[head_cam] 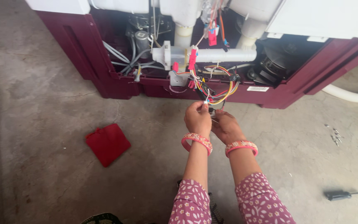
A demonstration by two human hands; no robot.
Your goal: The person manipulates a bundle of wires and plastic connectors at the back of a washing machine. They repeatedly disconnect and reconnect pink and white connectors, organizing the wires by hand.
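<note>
Left hand (pixel 197 117) sits just past frame centre toward 12 o'clock, fingers pinched together on a small white connector (pixel 206 102) at the end of a bundle of yellow, red and black wires (pixel 224 89). Right hand (pixel 225 125) touches the left at its 4 o'clock side, fingers curled in around thin dark wire ends (pixel 214 113); exactly what they pinch is too small to tell. Both wrists wear pink patterned bangles (pixel 197 141), sleeves are maroon with white flowers.

The wire bundle loops up at 12 o'clock into the open back of a maroon-and-white washing machine (pixel 83 54) standing on the grey concrete floor (pixel 42 103). Inside it: a white plastic pipe (pixel 224 55) lying horizontal, red clip connectors (pixel 193 58) on it, a black motor housing (pixel 270 68) at 2 o'clock, grey hoses (pixel 123 58) at 11 o'clock. A white drain hose (pixel 349 95) curves off at 3 o'clock.

On the floor: a folded red cloth (pixel 107 143) at 9 o'clock, well apart from the hands; a black-handled screwdriver (pixel 339 194) at 4 o'clock; several small loose screws (pixel 335 137) at 3 o'clock.
</note>
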